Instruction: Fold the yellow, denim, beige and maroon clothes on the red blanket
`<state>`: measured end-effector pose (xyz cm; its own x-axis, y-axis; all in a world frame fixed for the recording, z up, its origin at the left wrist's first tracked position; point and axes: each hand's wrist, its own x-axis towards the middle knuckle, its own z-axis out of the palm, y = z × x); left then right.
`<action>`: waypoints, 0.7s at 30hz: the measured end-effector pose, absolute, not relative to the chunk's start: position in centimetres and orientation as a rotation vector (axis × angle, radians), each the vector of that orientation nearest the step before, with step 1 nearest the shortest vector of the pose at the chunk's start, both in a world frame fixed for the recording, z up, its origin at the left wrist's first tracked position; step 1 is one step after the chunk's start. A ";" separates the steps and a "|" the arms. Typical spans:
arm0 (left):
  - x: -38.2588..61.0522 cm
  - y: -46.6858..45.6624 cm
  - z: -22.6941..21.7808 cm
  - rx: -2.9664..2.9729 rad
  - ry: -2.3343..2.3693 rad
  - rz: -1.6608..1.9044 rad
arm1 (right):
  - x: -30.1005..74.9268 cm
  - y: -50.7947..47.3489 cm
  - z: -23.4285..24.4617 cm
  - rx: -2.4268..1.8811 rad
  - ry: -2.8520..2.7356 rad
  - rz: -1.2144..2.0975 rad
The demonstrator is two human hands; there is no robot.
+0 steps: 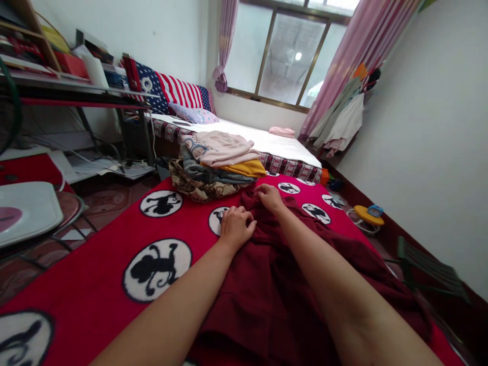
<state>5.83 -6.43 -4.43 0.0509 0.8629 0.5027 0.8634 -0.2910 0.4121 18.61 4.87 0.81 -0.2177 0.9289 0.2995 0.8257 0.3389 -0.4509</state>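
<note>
A dark maroon garment (259, 295) lies spread and wrinkled over a red blanket with monkey circles (110, 234). At its left edge, my left hand (238, 227) is closed, its fingers curled down on the cloth and the thumb toward the right. My right hand (270, 197) pinches the garment's bunched far end; the fingertips are partly hidden. Just beyond both hands stands a stack of folded clothes, with a pale pink top (224, 147) uppermost, a mustard yellow piece (244, 168), a grey-blue piece (206, 173) and a brown patterned piece (194, 188) underneath.
Behind the stack is a second bed with a white sheet (244, 131), carrying a pillow (194, 113) and a folded pink cloth (281, 132). A cluttered desk (76, 96) and a white-topped chair (26, 211) stand left. On the right are a yellow stool (369, 216) and a dark slatted chair (430, 267).
</note>
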 end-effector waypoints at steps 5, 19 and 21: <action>5.9 -6.5 -4.3 -2.289 -1.875 -1.095 | 17.3 6.4 0.0 -1.742 -2.241 0.321; 5.6 -6.2 -4.1 -1.988 -2.047 -1.529 | 15.5 7.3 1.5 -1.681 -1.828 0.089; 5.5 -6.1 -4.2 -1.977 -2.099 -1.539 | 15.1 7.4 0.2 -1.661 -1.827 0.205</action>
